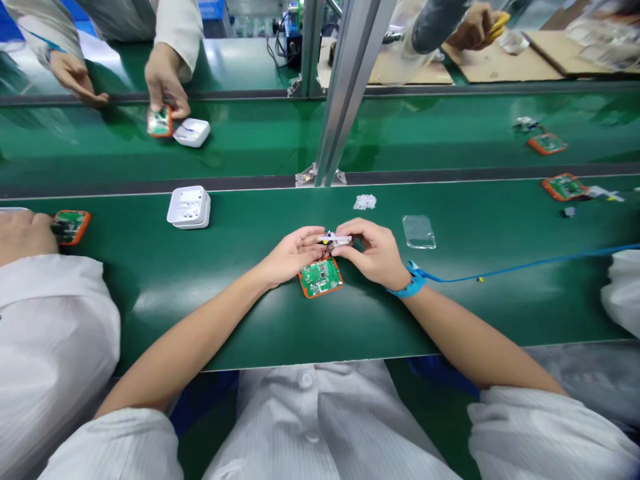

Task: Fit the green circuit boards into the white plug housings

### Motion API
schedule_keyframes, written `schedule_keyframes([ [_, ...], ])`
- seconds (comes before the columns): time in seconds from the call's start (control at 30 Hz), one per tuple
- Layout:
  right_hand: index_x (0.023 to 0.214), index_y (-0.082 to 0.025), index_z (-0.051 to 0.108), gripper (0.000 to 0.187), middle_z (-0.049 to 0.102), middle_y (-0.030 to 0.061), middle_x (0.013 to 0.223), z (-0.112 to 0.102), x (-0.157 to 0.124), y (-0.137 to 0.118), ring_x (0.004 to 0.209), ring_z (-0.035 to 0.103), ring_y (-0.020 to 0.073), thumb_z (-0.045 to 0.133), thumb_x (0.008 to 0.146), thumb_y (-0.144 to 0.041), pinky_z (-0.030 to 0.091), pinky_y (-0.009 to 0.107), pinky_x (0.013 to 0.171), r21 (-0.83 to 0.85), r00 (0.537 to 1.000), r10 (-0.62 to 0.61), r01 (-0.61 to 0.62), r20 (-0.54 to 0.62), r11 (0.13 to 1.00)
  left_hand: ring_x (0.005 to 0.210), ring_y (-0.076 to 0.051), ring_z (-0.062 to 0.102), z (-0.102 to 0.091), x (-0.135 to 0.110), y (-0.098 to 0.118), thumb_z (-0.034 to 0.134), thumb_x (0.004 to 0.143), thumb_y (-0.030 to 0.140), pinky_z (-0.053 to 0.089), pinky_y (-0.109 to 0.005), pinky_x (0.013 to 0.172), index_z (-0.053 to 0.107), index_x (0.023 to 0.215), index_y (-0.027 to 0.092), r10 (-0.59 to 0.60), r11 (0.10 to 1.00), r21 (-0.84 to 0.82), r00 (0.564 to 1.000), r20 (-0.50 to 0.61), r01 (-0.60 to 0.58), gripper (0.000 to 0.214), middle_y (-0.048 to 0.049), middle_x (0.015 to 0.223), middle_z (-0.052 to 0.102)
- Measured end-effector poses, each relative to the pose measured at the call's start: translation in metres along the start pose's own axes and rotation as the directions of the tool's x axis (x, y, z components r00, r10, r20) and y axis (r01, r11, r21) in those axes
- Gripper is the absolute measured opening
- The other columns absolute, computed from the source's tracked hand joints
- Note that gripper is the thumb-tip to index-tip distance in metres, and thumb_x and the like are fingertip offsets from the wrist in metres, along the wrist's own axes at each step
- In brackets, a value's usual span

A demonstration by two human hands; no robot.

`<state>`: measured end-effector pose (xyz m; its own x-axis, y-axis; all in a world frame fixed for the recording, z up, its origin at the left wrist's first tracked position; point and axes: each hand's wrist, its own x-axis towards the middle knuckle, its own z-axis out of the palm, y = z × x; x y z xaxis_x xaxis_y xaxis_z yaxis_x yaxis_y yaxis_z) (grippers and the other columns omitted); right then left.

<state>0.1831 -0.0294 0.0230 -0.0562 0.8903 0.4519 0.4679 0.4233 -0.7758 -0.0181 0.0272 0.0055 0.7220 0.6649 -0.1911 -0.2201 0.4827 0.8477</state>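
Observation:
My left hand (293,255) and my right hand (373,252) meet above a green circuit board in an orange frame (321,277) that lies on the green bench mat (250,307). Together they pinch a small white part with a yellow spot (334,239) between their fingertips, just above the board's far edge. A blue wrist strap (411,283) with a blue cord (525,267) is on my right wrist.
A white plastic housing (189,207) lies left, a clear plastic cover (419,231) and a heap of small white parts (365,201) lie right. A metal post (345,93) stands behind. Co-workers' hands handle boards at the left (20,233) and far left (163,83). More boards (565,187) lie right.

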Motion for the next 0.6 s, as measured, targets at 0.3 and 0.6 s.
schedule_keyframes([
  [0.3,0.105,-0.022,0.068,0.025,0.065,0.0028,0.083,-0.002,-0.007,-0.002,0.066,0.059,0.0165,0.069,0.095,-0.045,0.053,0.032,0.065,-0.21,0.988,0.07,-0.04,0.138,0.977,0.084,-0.017,0.076,0.007,0.0,-0.001,0.086,0.078,0.026,0.061,-0.031,0.084,0.065,0.105,0.016,0.047,0.992,0.117,0.999,0.007,-0.047,0.036,-0.006,0.092,0.077],
  [0.6,0.11,-0.031,0.072,0.018,0.07,0.0068,0.103,-0.003,-0.012,-0.011,0.098,0.067,0.0253,0.058,0.099,-0.025,0.058,0.044,0.086,-0.282,0.97,-0.207,0.235,0.124,0.93,0.096,-0.021,0.076,0.01,-0.003,0.003,0.078,0.074,0.009,0.059,-0.036,0.093,0.067,0.109,0.015,0.024,0.986,0.16,0.992,0.122,-0.043,0.037,-0.009,0.105,0.076],
])
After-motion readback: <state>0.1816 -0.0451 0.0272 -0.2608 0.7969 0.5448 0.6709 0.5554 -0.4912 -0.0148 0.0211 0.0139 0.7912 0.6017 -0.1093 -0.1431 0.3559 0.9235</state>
